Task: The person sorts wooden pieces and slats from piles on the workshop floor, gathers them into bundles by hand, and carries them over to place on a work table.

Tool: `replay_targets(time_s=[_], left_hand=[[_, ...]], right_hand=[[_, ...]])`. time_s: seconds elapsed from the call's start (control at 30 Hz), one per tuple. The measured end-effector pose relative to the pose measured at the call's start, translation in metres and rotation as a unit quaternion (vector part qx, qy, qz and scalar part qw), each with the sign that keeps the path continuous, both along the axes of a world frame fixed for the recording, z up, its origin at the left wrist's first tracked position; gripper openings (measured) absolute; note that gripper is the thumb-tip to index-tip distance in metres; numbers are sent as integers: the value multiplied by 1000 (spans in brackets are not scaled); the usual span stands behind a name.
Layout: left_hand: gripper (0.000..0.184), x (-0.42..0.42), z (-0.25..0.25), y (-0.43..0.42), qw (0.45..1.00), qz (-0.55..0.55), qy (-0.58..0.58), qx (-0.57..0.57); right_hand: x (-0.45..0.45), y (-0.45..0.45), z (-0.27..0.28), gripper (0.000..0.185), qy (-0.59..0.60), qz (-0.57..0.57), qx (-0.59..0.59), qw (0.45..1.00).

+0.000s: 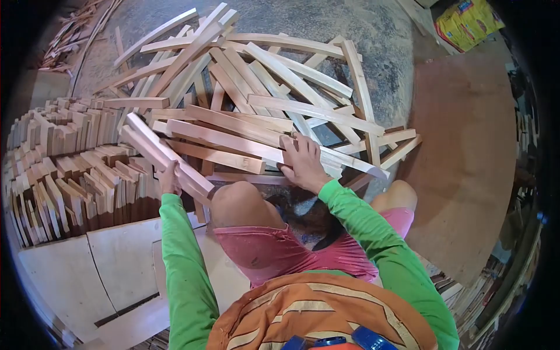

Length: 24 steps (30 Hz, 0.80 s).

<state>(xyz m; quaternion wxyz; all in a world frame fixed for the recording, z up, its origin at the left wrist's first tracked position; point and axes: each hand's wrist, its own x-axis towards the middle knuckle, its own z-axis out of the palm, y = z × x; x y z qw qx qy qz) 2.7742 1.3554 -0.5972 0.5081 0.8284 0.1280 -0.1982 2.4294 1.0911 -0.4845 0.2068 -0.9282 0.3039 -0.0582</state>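
Observation:
My left hand (169, 178) is closed around a pair of pale wooden strips (166, 156), held side by side at a slant beside my left knee. At the near side of a loose heap, my right hand (304, 161) grips a long wooden strip (233, 142), thumb on the near edge and fingers over the far edge. Under and beside that strip lie other wooden strips (221, 156), crossing at many angles. The undersides of both hands are hidden.
Stacks of short wooden pieces (87, 175) stand on my left, above pale boards (122, 268). A brown wooden panel (461, 163) lies on my right, with a yellow bag (468, 24) beyond it. Scrap wood (73, 38) lies at the far left of the dusty concrete floor (379, 35).

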Motion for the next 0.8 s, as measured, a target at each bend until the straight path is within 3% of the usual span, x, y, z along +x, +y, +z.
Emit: replay_targets(time_s=[0.1, 0.17, 0.23, 0.43, 0.47, 0.53, 0.6, 0.67, 0.7, 0.73, 0.8], left_hand=[[72, -8, 13, 12, 999, 2, 45, -11], [69, -18, 20, 12, 991, 0, 93, -98], [66, -22, 22, 10, 973, -6, 143, -184], [63, -6, 12, 1, 988, 19, 87, -126], [63, 5, 26, 8, 955, 57, 223, -188], [63, 32, 62, 20, 820, 127, 475, -295], [62, 29, 60, 13, 718, 157, 589, -336], [62, 1, 41, -3, 884, 93, 368, -274], [61, -14, 34, -7, 940, 61, 243, -232], [61, -22, 32, -7, 976, 29, 111, -182], [61, -15, 33, -26, 959, 19, 185, -215]], right_hand=[[16, 10, 5, 50, -121, 26, 86, 989], [39, 21, 1, 47, -159, 62, 113, 979], [59, 34, -5, 46, -103, 113, 84, 985], [73, 47, -31, 47, 8, 99, 42, 994], [64, 47, -28, 42, -22, 88, 28, 996], [40, 46, -15, 33, -84, 61, -2, 995], [6, 41, 6, 29, -96, 45, 15, 994], [-42, 34, 21, 28, -77, 42, 49, 995], [-66, 33, 25, 32, -41, 43, 123, 991], [-80, 30, 32, 33, -22, 32, 205, 978], [-95, 24, 52, 32, 3, -13, 352, 936]])
